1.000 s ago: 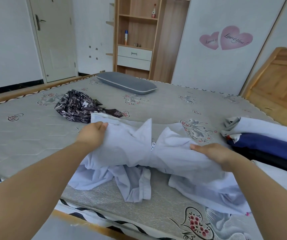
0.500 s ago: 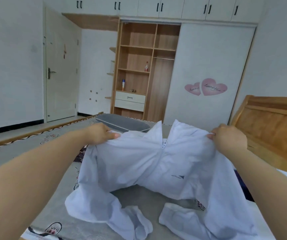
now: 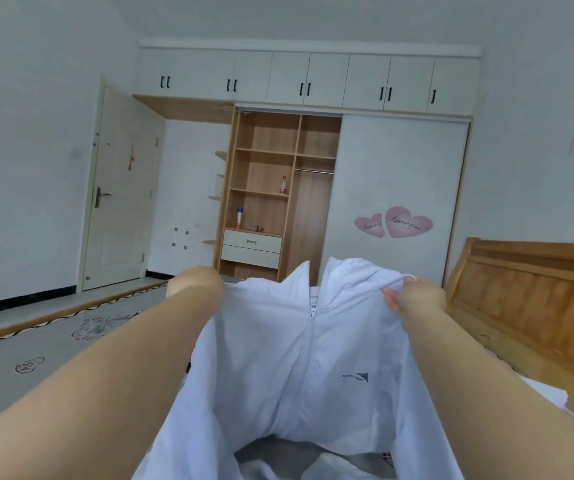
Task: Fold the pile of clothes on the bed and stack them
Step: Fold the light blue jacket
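Both hands, left hand [image 3: 197, 284] and right hand [image 3: 417, 296], grip the white jacket [image 3: 299, 368] by its shoulders above the bed [image 3: 53, 348]; I judge I'm spreading it, laying flat next.

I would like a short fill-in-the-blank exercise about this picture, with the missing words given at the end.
1. Both hands hold up a white jacket by its ____.
2. The jacket closes at the front with a ____.
3. The pink stickers on the wardrobe door have the shape of ____.
4. The right hand grips the jacket; the left hand grips it on the other ____.

Missing words: shoulders; zipper; hearts; side
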